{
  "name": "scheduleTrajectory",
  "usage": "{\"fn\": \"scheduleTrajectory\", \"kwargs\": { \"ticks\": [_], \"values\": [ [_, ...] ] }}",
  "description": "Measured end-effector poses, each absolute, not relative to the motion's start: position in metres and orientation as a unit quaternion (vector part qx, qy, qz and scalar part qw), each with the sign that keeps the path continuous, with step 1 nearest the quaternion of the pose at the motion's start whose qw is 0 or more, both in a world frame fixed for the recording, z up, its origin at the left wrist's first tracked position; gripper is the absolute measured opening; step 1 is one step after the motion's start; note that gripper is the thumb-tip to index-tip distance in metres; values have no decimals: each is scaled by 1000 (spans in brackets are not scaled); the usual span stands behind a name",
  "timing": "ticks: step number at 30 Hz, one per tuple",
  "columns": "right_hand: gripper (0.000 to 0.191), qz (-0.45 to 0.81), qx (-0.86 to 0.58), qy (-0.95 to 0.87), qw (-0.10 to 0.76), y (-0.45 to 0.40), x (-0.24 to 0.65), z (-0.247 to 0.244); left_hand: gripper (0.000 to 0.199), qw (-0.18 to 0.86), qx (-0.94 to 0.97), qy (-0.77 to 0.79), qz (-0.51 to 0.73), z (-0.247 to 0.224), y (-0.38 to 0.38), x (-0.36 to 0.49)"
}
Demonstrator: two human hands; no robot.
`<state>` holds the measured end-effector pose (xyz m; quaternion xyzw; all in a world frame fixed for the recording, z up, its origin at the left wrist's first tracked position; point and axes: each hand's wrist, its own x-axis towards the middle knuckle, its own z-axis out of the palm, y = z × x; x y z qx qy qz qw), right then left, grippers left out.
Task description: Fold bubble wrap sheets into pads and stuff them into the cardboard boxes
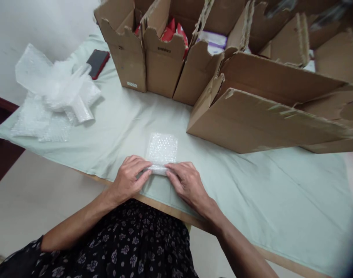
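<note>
On pale-green tablecloth [121, 131] | left hand [132, 175], right hand [188, 181] pinching bubble wrap [162, 148] | pale floor [49, 189] below

Both forearms reach forward from the near edge, angling inward toward each other. The left hand [132, 175] and right hand [186, 181] face each other, slightly apart, backs up, with the thumb and fingers of each pinched together; these 2 hands are at nearly equal height.
</note>
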<state>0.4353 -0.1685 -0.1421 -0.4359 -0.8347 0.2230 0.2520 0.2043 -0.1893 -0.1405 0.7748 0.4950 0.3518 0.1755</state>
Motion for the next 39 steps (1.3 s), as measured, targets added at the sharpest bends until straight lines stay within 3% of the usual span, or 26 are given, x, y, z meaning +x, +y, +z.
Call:
{"fn": "scheduleTrajectory", "kwargs": {
  "ticks": [4,12,19,23,27,30,35,39],
  "values": [
    [27,112,-471,-825,291,-172,436,-141,16,192,744,539,345,-147,-172,206],
    [26,65,-416,-885,199,-159,425,-150,21,182,735,556,343,-148,-152,209],
    [27,249,-479,-808,237,-167,436,-137,35,241,699,553,385,-141,-183,198],
    [27,427,-545,-665,280,-172,440,-133,46,394,568,594,411,-139,-199,209],
    [26,546,-511,-579,325,-176,431,-130,63,572,426,546,440,-141,-199,230],
    [25,541,-504,-592,321,-182,425,-127,67,625,339,531,460,-143,-190,243],
    [25,373,-550,-654,360,-186,445,-117,64,629,385,517,436,-132,-187,249],
    [43,463,-503,-647,337,-184,464,-110,70,597,525,491,357,-120,-194,255]
  ]
}}
